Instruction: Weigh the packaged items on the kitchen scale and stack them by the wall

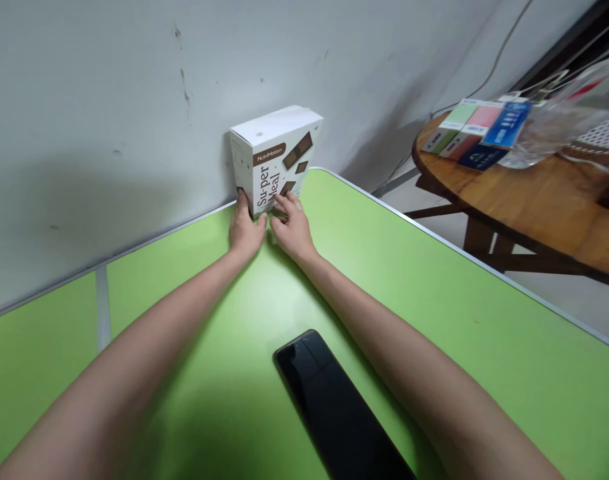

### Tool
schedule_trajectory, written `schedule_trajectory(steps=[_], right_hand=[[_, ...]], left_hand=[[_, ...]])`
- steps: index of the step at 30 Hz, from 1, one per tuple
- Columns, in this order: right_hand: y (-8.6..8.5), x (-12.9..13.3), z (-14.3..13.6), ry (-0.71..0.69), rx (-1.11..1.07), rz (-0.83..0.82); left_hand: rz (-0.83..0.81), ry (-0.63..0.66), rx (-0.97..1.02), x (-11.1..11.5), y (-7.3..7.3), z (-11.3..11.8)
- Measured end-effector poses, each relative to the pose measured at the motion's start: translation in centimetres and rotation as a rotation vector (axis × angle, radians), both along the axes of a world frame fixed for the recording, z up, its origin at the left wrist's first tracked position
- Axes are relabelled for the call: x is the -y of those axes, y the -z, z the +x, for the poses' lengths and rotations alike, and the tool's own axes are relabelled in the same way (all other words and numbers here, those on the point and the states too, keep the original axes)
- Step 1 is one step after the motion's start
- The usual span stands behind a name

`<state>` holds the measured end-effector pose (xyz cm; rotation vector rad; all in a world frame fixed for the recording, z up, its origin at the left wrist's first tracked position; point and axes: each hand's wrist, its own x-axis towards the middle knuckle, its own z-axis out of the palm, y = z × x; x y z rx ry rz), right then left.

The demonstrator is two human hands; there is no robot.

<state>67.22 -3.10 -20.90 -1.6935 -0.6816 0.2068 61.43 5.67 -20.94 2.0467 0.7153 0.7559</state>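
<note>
A white cardboard box (279, 157) with brown "NutriMotion" and "Su-per Meal" print stands upright on the green table (194, 307), close to the wall. My left hand (247, 230) is at its lower left corner, fingers along the side and thumb toward the front, closed around that edge. At the lower front face is my right hand (294, 230), its fingers apart and their tips against or just before the print. The hands hide the box's bottom front edge. Between my forearms lies a black phone (329, 400), screen up, its near end cut off by the frame.
Behind the box rises a pale, marked wall (109, 100). Metal trim (449, 250) borders the green table. To the right, a round wooden table (544, 207) bears several coloured cartons (477, 130), a clear plastic bag (539, 137) and a white perforated basket (601, 137).
</note>
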Motion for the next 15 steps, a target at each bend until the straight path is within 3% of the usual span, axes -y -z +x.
schedule_trajectory(steps=[4,8,12,15], right_hand=[[-0.1,0.1,0.8,0.039,-0.028,0.039],[-0.5,0.7,4.2,0.175,-0.26,0.064],[-0.5,1.1,6.7,-0.015,-0.357,0.12],[0.0,1.0,6.5,0.037,-0.26,0.125]], left_hand=[[0.046,-0.116,-0.072,-0.1,-0.7,0.7],[0.073,-0.13,-0.099,-0.1,-1.0,0.7],[0.097,-0.113,-0.071,0.2,-1.0,0.3],[0.126,-0.108,-0.053,0.6,-1.2,-0.1]])
